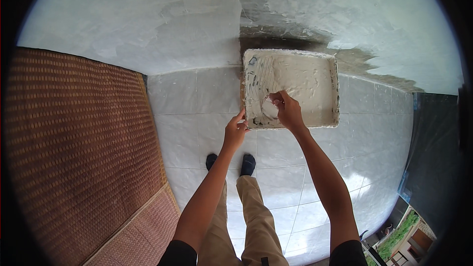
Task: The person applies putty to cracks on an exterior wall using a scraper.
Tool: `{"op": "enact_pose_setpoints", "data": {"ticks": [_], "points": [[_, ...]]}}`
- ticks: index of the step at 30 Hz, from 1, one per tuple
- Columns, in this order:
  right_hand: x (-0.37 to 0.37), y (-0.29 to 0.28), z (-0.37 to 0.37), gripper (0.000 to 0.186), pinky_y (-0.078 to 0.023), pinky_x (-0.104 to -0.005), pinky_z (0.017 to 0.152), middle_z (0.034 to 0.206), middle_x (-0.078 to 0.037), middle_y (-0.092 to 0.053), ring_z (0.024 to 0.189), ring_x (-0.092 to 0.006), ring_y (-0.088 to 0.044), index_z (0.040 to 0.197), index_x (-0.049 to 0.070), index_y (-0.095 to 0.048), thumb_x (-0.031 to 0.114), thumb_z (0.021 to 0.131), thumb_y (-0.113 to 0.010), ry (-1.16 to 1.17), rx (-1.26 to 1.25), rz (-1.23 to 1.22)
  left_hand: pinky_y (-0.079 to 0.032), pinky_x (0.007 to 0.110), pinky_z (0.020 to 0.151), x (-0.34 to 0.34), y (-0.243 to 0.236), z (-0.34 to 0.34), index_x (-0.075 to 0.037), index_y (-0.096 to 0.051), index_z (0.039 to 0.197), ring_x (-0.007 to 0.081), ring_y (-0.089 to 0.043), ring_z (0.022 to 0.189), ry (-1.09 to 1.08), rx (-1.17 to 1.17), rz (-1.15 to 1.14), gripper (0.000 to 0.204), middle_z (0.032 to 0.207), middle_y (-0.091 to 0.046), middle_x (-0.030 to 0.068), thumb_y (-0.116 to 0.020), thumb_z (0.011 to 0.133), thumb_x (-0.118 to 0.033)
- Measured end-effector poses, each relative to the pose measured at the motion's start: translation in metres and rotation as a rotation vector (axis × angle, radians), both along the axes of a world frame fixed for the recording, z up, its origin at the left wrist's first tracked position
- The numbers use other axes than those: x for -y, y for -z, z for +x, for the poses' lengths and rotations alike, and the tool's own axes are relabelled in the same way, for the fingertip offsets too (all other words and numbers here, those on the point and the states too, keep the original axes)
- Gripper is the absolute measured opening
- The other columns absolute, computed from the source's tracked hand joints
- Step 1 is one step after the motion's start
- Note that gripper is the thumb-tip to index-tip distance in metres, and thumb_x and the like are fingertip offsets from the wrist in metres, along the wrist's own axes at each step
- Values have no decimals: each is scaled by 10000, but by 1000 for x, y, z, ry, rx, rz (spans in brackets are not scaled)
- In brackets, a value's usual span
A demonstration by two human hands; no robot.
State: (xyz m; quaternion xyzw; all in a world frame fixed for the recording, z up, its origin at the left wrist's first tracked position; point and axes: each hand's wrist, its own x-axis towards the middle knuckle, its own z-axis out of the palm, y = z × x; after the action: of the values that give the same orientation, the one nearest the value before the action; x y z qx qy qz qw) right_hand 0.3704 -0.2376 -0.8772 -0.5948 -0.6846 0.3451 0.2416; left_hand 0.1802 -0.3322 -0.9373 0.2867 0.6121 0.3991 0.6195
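Observation:
A shallow rectangular tray (pixel 337 88) holds a thick beige paste (pixel 305 79), smeared and ridged on its left side. Its rim is crusted with dried paste. Fingers of my left hand (pixel 235 133) grip the tray's near left corner from outside. My right hand (pixel 289 112) reaches over the near edge, its fingers closed at the paste. A small pale, pinkish bit shows at those fingertips, mostly hidden, so its kind is unclear. Beside it, a curved mark runs through the paste.
Behind the tray rises a pale wall (pixel 187 29) with a dark grey patch (pixel 256 15). Grey floor tiles (pixel 177 133) lie beneath, with my feet in dark socks (pixel 248 164) on them. A brown woven panel (pixel 84 152) stands left; a dark surface (pixel 433 148) is at right.

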Motion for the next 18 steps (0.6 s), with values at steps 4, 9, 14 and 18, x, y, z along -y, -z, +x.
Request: {"op": "enact_pose_setpoints", "data": {"ticks": [4, 9, 14, 18], "points": [[-4, 0, 6, 125, -525, -414, 776, 992, -90, -736, 908, -301, -703, 1038, 49, -604, 28, 922, -560, -89, -29, -194, -623, 304, 767, -2, 2, 2, -142, -478, 1461, 119, -619, 878, -11, 21, -21, 521, 1243, -584, 111, -558, 963, -13], [-23, -19, 3, 137, -526, -399, 787, 983, -108, -733, 916, -291, -704, 1043, 42, -620, 39, 925, -552, -366, 107, -321, -595, 300, 840, -3, -4, 2, -162, -436, 1492, 68, -579, 863, 21, 56, -43, 533, 1138, -549, 41, -526, 986, -21], [-40, -25, -7, 198, -524, -386, 786, 962, -116, -729, 894, -282, -700, 1079, 74, -650, 42, 899, -574, -547, 146, -465, -628, 308, 788, -1, 4, 3, -143, -462, 1470, 112, -616, 871, -9, 52, -18, 524, 1208, -584, 101, -547, 972, -5], [-48, -25, -20, 197, -524, -390, 790, 962, -105, -730, 896, -272, -698, 1058, 95, -667, 45, 883, -591, -615, 242, -495, -629, 313, 795, 1, 7, 2, -139, -455, 1474, 120, -622, 876, -15, 72, -12, 528, 1203, -585, 104, -545, 971, -4]]}}
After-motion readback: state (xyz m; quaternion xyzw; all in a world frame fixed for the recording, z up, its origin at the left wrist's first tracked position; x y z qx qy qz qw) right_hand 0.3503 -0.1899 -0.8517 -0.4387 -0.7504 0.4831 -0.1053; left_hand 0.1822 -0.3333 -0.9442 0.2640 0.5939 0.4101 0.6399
